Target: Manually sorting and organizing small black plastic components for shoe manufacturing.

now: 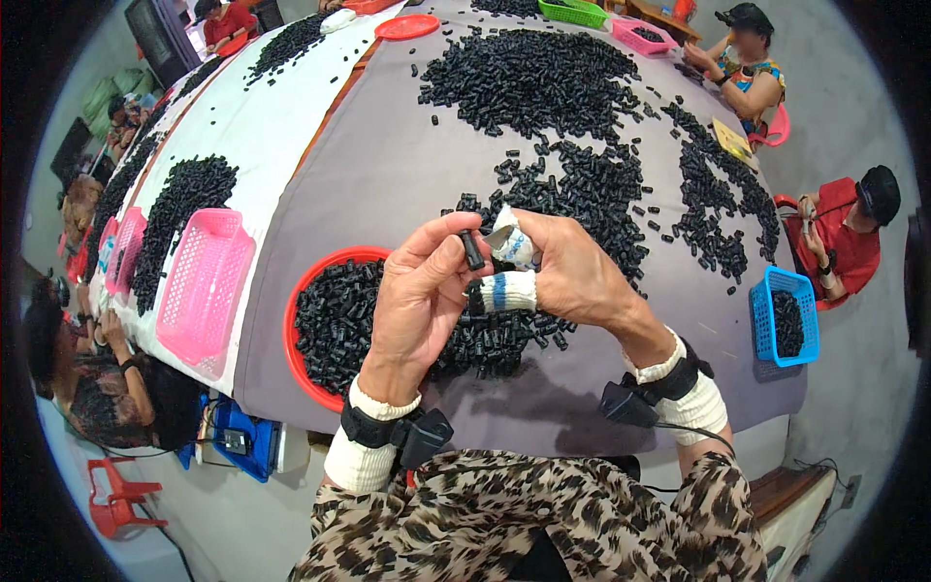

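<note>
My left hand (419, 291) pinches a short black plastic tube (472, 250) upright between thumb and fingers. Close beside it, my right hand (572, 267) is closed, with white wrapping around some of its digits. From its grip a small grey blade (498, 236) points toward the tube; whether the two touch I cannot tell. Below both hands stands a red round basin (293, 335) full of similar black pieces (335, 315). A loose heap of them (592, 194) spreads over the grey cloth just beyond my right hand.
A larger black heap (533, 78) lies farther back on the grey-covered table (359, 194). At the right edge stands a blue basket (811, 335) with pieces inside; at left, a pink basket (208, 281). Several people sit around the tables, one in red (844, 233) at right.
</note>
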Demonstrator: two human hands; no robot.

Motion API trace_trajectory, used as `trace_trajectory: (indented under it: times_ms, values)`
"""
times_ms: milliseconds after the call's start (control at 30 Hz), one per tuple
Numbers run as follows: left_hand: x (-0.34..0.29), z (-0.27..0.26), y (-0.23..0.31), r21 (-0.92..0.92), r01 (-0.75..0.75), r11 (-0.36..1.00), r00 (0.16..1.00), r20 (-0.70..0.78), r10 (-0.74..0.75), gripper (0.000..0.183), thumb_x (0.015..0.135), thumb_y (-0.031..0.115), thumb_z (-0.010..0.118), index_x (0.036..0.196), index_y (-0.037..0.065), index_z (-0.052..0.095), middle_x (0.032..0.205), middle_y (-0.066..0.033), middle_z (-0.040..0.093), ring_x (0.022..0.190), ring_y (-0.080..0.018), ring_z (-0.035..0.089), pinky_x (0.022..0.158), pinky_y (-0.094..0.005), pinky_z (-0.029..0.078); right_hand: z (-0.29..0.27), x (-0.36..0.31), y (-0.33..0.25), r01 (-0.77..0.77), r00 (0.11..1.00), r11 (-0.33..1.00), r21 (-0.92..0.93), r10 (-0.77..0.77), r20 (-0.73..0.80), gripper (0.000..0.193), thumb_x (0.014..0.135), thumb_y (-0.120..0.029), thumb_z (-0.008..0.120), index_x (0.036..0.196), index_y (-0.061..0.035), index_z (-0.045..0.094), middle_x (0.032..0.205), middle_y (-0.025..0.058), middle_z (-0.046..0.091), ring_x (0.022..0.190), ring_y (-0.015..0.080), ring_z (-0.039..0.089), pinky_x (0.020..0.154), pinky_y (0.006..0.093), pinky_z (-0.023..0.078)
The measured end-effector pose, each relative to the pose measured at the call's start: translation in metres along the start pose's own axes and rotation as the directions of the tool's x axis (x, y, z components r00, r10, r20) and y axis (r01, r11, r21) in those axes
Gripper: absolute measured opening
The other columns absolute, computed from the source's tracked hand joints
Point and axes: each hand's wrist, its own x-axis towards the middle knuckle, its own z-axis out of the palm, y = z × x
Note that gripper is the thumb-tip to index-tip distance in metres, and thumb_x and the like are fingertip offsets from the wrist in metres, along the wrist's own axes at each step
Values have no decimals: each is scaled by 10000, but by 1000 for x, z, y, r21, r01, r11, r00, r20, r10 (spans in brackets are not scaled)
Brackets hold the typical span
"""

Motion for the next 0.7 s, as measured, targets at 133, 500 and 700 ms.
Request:
trace_trajectory:
  times_ms: [133, 500, 700]
  values:
    - [-1, 2, -1, 23, 22, 999, 1000, 20, -23, 259, 883, 111, 533, 1105, -22, 539, 900, -83, 619, 823, -132, 590, 762, -262, 485, -5, 1, 0, -25, 999, 999, 30, 23, 42, 333, 681, -256, 724, 828, -8, 559, 682, 48, 578, 624, 98, 515, 573, 277, 429]
    - [-2, 11, 0, 27, 76, 997, 996, -41, -74, 259, 855, 87, 564, 1085, -30, 544, 929, -81, 612, 862, -130, 586, 782, -255, 472, -7, 3, 0, -21, 1000, 999, -47, 21, 4, 329, 647, -240, 715, 778, 3, 538, 666, 104, 579, 593, 208, 547, 572, 324, 431]
    - [3, 13, 0, 169, 106, 980, 987, -140, -83, 248, 767, -1, 581, 1011, -42, 577, 864, -74, 605, 802, -121, 580, 753, -241, 472, -7, 1, -1, 2, 1000, 994, -112, -4, -21, 330, 646, -235, 713, 747, 9, 515, 658, 134, 575, 582, 257, 557, 563, 351, 429]
